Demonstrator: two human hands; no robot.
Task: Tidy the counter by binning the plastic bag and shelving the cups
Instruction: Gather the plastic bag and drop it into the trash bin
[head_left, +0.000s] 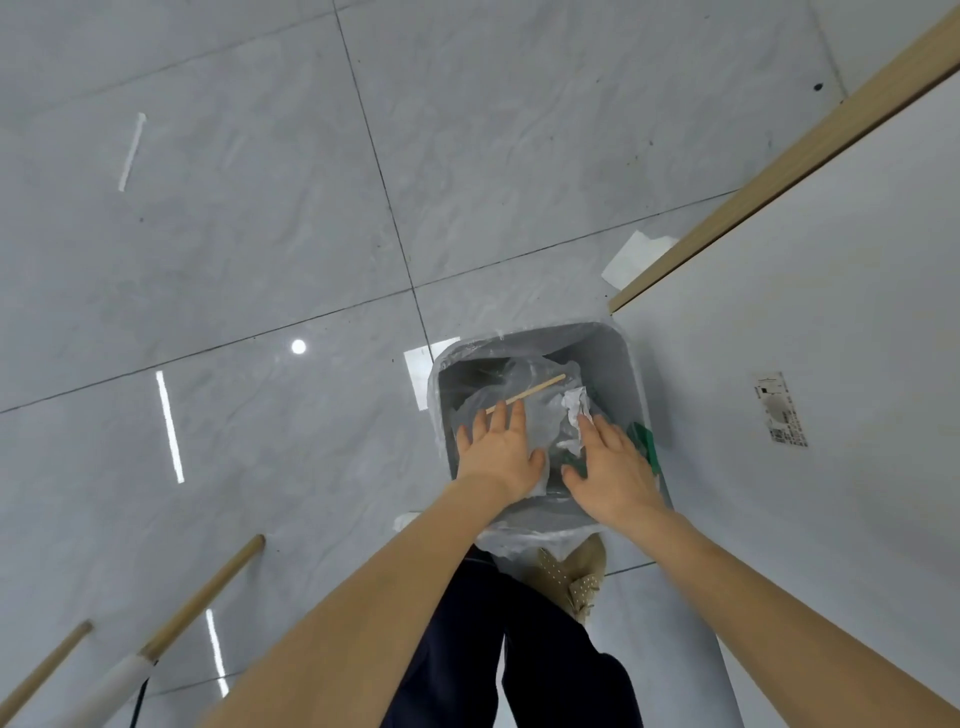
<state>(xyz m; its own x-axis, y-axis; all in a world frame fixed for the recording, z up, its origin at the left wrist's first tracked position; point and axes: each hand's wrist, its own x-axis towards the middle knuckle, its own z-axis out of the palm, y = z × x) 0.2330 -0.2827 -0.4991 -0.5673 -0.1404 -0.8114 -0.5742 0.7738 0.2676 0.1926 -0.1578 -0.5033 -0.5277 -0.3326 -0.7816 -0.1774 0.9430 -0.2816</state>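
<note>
A clear, crumpled plastic bag (524, 410) lies inside the grey bin (618, 358) at the centre of the frame, slightly below the middle. The bag is thin and see-through, creased into glossy folds, and it fills most of the bin's opening. A thin wooden stick (530, 393) lies slantwise across its top, and a scrunched piece of white paper (576, 410) sits just right of the stick. Something green (647, 441) shows at the bin's right side, partly hidden by the right hand. The bin is lined with a transparent liner (441, 364) folded over its rim.

The left hand (498, 452) is flat, palm down, fingers stretched out and close together, resting on the bag's left part. The right hand (613, 467) is likewise flat with fingers extended and slightly spread, palm down on the bag's right part. Neither hand pinches anything.

The bin stands on a grey tiled floor (260, 208), just beside a white cabinet panel (831, 312) with a wooden edge at the right of the frame. A white sheet of paper (634, 257) lies on the floor above the bin
</note>
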